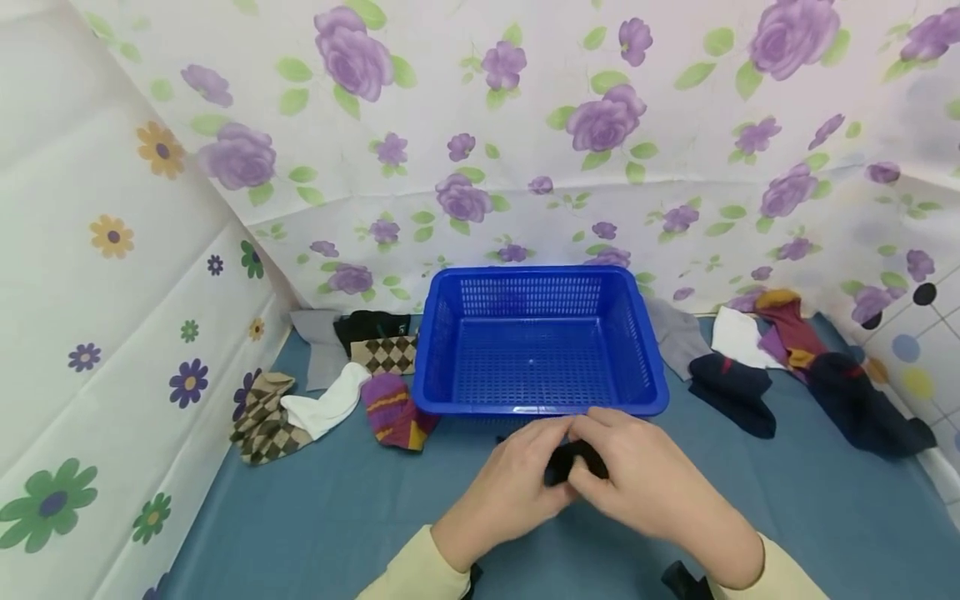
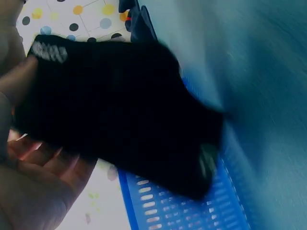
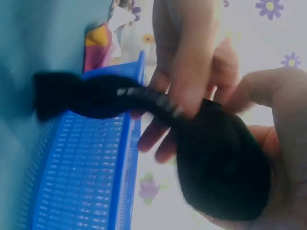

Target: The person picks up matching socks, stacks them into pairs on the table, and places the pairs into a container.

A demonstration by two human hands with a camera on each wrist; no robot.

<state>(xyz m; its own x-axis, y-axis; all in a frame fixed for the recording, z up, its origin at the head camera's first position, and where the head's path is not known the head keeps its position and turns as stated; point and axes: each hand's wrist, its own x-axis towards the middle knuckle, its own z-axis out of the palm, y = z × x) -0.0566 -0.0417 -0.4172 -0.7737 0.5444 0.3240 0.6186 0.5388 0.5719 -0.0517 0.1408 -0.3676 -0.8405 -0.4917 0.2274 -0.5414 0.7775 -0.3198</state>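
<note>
1. A black sock with pale lettering is gripped between the two hands, low over the table; whether it is one sock or a pair, I cannot tell.
2. The left hand pinches it between thumb and fingers; the right hand curls round its bunched part.
3. Just beyond the grip stands a blue plastic basket with slotted walls.
4. Beyond the grip to the left lie a striped sock, a white sock and a crumpled argyle sock; farther off are a flat argyle sock, a second black sock and a grey sock.
5. Beyond the grip to the right are two navy socks, another white sock, another grey sock and another striped sock.
6. Under everything spreads a teal tabletop; farthest from the grip hangs a purple-flowered sheet.
</note>
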